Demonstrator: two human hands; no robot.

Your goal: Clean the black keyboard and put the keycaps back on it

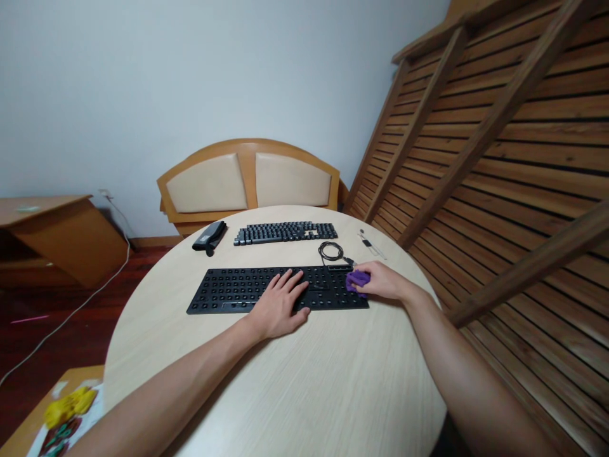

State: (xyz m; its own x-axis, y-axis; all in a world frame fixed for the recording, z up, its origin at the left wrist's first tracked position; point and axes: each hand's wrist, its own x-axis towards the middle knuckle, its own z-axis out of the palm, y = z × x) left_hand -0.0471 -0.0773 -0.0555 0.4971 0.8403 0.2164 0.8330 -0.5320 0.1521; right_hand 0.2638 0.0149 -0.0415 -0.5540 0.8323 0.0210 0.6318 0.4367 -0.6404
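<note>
Here, the left hand [280, 307] lies spread on a black keyboard base [228, 291] while the right hand [384, 280], grip clamped on purple cloth [356, 280], is at the base's right end.

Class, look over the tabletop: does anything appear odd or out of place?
The keyboard under the left hand looks odd: its switches appear bare, while keycaps lie in rows beyond it on the table. No spill shows.
</note>
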